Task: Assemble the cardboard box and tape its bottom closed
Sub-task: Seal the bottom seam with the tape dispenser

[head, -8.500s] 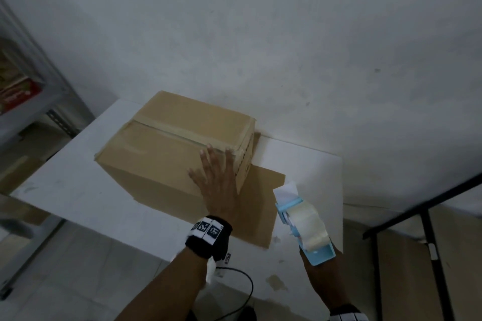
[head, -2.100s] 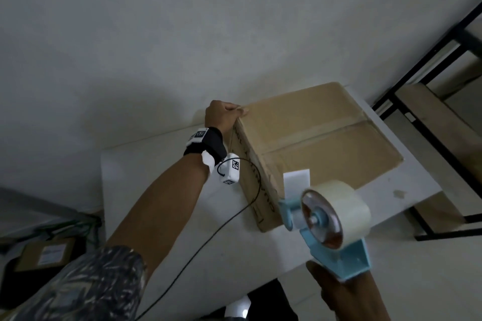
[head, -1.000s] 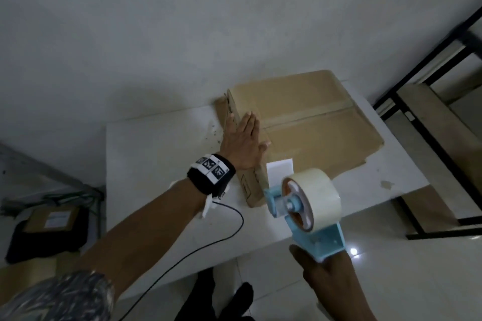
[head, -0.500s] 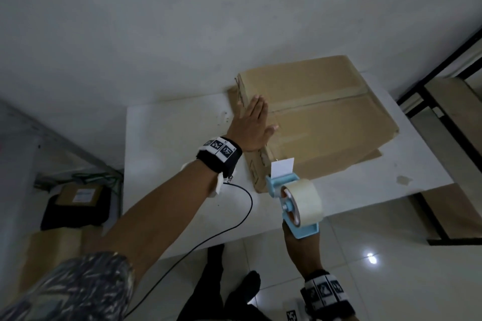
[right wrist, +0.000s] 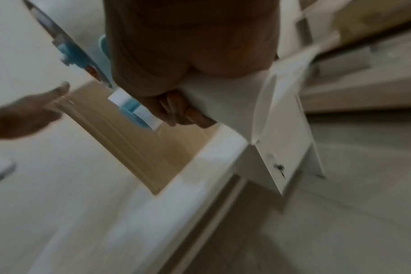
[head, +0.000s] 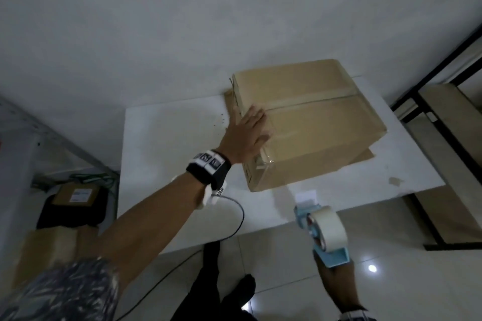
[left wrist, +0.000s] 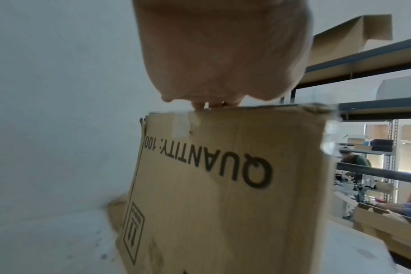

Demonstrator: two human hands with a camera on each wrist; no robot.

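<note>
Fingers [head: 257,118] of the left hand [head: 245,135] lying flat, pressing the box [head: 307,122]; right hand [head: 336,277] gripping the tape dispenser [head: 322,234]: best rubbing that corner tape down firmly.

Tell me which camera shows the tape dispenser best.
The head view: the whole tape dispenser shows, held in the right hand. The right wrist view shows blurred parts; the left wrist view shows none of it.

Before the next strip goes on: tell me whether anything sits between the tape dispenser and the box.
Nothing visible does. The right hand holds the tape dispenser off the table's near edge, apart from the cardboard box; only bare tabletop lies between. The left hand presses flat on the box's left end.
</note>
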